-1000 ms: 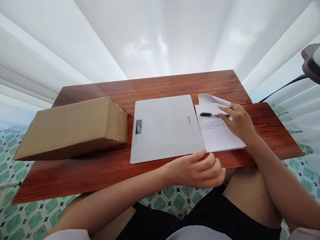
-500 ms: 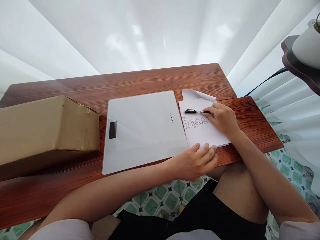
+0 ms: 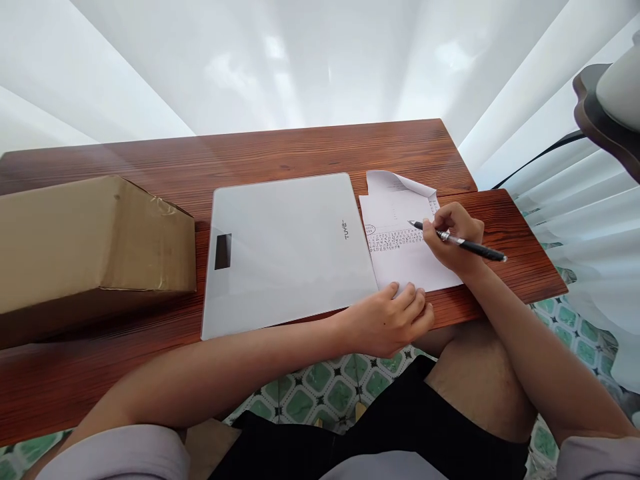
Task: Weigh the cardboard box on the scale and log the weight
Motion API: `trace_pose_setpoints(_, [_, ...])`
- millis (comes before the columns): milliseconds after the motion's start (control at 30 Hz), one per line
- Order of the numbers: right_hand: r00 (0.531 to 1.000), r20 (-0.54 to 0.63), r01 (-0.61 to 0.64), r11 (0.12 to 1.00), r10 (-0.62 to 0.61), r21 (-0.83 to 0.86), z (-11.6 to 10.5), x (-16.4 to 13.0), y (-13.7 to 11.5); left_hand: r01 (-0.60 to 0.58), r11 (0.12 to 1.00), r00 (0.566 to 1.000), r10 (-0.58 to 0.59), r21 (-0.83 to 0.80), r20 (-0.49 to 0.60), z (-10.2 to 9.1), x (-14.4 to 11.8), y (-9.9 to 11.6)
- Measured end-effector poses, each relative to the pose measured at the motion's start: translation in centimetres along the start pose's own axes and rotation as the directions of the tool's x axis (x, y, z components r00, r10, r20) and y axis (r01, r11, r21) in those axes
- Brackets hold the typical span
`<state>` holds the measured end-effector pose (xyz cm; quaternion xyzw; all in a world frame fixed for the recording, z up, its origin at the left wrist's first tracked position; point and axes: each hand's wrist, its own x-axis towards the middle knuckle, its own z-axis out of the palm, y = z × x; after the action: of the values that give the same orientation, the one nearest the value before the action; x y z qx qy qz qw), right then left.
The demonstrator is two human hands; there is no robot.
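Pen [image 3: 457,242] was no longer lying flat across the sheet of paper [image 3: 405,257], as it had been half a second earlier with only the fingertips of the right hand [image 3: 453,237] touching its end. That hand had now picked it up and closed around the barrel in a writing grip, tip aimed left and hovering at or just over the band of printed lines in the middle of the sheet; whether the tip touched the paper could not be told. The black cap end stuck out to the right past the knuckles. The left hand [image 3: 395,319] had stayed at the near edge of the table [image 3: 310,150], fingers loosely curled, their tips pressing the sheet's near corner and holding nothing. From this, writing looked ready to begin. Just beside the paper lay the white scale [image 3: 285,250], its display window toward the cardboard box [image 3: 90,247] on the left; neither had moved on the table.
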<state>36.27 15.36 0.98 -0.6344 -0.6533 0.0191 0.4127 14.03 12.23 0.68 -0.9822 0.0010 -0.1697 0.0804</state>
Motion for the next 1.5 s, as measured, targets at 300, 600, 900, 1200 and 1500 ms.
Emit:
trace_pose_setpoints(300, [0.927,0.342,-0.285,0.879,0.153,0.382,0.10,-0.53,-0.76,0.006,1.000,1.000,-0.006,0.014,0.018,0.04,-0.01,0.15])
trace_pose_setpoints(600, [0.907,0.402,-0.263,0.916,0.127,0.304,0.63,-0.57,-0.78,0.006,1.000,1.000,-0.006,-0.001,0.020,0.12,-0.05,0.18])
trace_pose_setpoints(900, [0.896,0.413,-0.304,0.902,0.161,0.306,0.85,-0.61,-0.86,0.007,1.000,1.000,-0.007,0.016,-0.008,0.13,0.04,0.18])
trace_pose_setpoints(1200, [0.895,0.428,-0.274,0.913,0.127,0.302,0.87,-0.46,-0.95,0.000,1.000,0.999,-0.001,0.009,0.032,0.16,0.04,0.20])
trace_pose_setpoints(1500, [0.896,0.422,-0.293,0.897,0.137,0.331,0.75,-0.52,-0.99,-0.009,1.000,0.999,0.009,0.000,0.037,0.01,0.10,0.12])
